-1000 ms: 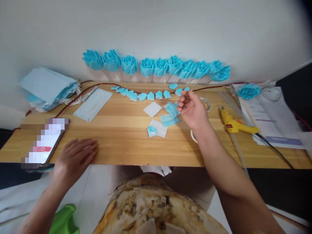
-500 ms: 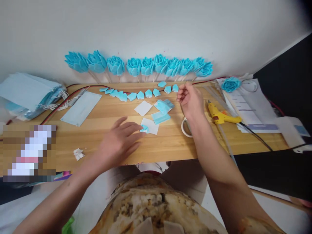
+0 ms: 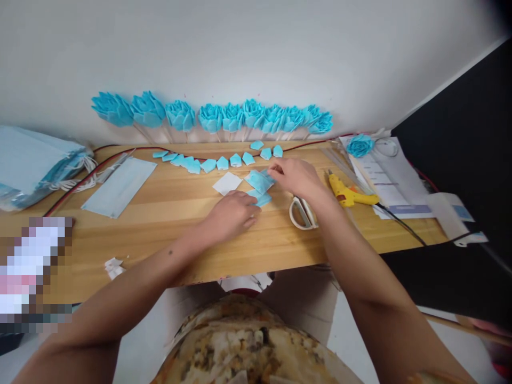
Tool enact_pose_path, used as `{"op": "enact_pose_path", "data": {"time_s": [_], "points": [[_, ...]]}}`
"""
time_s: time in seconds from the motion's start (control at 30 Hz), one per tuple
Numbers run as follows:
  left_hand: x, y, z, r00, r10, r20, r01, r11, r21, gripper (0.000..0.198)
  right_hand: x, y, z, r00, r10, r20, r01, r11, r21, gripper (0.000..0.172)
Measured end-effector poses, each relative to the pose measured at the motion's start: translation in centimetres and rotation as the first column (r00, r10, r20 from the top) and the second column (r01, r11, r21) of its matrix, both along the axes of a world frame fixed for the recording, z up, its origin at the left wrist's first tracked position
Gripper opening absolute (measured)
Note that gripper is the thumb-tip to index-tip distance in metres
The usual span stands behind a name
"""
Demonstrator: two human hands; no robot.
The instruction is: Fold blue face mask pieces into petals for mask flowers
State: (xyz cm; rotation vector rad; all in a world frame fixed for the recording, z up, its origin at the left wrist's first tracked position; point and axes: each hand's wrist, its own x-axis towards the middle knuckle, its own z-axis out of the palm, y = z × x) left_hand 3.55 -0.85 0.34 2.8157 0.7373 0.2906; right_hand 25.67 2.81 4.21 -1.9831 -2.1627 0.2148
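My left hand [image 3: 234,214] is low over the tabletop, fingers loosely bent and apart, the tips at the edge of the lower folded light-blue piece [image 3: 262,199]. Whatever lies under its palm is hidden. My right hand [image 3: 296,176] has thumb and fingers pinched together at the right edge of the upper light-blue fabric piece [image 3: 259,181]. A white square [image 3: 227,183] lies flat just beyond my left hand. Below my right wrist are white-handled scissors [image 3: 303,213]. A curved row of small blue folded petals [image 3: 222,162] runs behind both hands.
Blue flowers on sticks [image 3: 182,116] lean along the wall. On the right are a yellow glue gun [image 3: 352,196], papers [image 3: 386,176] and one blue flower [image 3: 360,145]. A flat mask [image 3: 120,186], stacked masks [image 3: 36,160], white scraps [image 3: 115,268] and a blurred-out device [image 3: 36,266] are left.
My right hand has come down and left from the petal row to the blue pieces. My left hand has shifted right, covering the second white square and its small blue piece. The view has shifted slightly.
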Motion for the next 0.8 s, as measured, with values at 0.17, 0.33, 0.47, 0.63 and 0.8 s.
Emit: {"op": "enact_pose_path", "data": {"time_s": [0.17,0.33,0.47,0.63,0.8], "points": [[-0.4,-0.2,-0.9,0.999,0.009,0.052,-0.008,1.0,-0.024,0.02,-0.4,0.5,-0.9,0.998,0.012,0.064,-0.002,0.99,-0.144,0.022],[-0.3,-0.2,-1.1,0.999,0.009,0.045,-0.009,1.0,0.0,0.019,-0.1,0.3,-2.5,0.998,0.053,0.025,-0.049,0.99,-0.134,0.012],[-0.1,-0.3,-1.0,0.999,0.023,0.044,-0.022,1.0,-0.009,0.018,0.6,0.3,-3.0,0.991,0.057,-0.119,-0.062,0.997,-0.041,0.01],[-0.3,-0.3,-1.3,0.993,0.017,0.115,-0.013,0.999,-0.039,0.019,1.1,0.5,-3.2,0.881,0.092,-0.464,-0.052,0.994,0.098,0.01],[-0.4,-0.1,-1.7,0.887,0.116,0.447,-0.037,0.983,-0.181,0.021,-0.2,-0.1,-3.0,0.702,0.225,-0.676,-0.124,0.973,0.194,0.012]]}}
